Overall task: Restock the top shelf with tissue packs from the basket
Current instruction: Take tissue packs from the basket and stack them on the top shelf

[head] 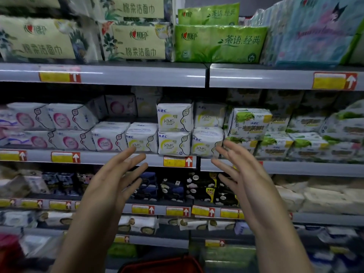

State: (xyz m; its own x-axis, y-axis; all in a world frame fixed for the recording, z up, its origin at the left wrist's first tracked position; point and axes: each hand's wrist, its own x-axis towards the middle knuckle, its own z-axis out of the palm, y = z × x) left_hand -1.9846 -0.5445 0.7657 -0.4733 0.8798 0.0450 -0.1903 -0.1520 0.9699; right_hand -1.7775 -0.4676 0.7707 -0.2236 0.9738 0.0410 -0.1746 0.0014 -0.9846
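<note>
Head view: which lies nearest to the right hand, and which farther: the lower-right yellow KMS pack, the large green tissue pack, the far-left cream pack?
From the right hand:
1. The lower-right yellow KMS pack, on the middle shelf, just beyond it.
2. The large green tissue pack, on the top shelf, above.
3. The far-left cream pack, same shelf, far to the left.

Grey metal shelving (94,157) in two bays fills the view, the bays meeting at a vertical seam (207,75) just right of centre. Yellow-and-red price labels (178,161) with white arrows sit along the rails. White pad packs (174,131) occupy the middle tier; dark packs (171,186) stand at 6 o'clock beneath them; pale bundles (325,198) lie at 4 o'clock. A plain grey wall (212,1) shows at 12 o'clock. Lighting is dim, with bright streaks on the rails.
</note>
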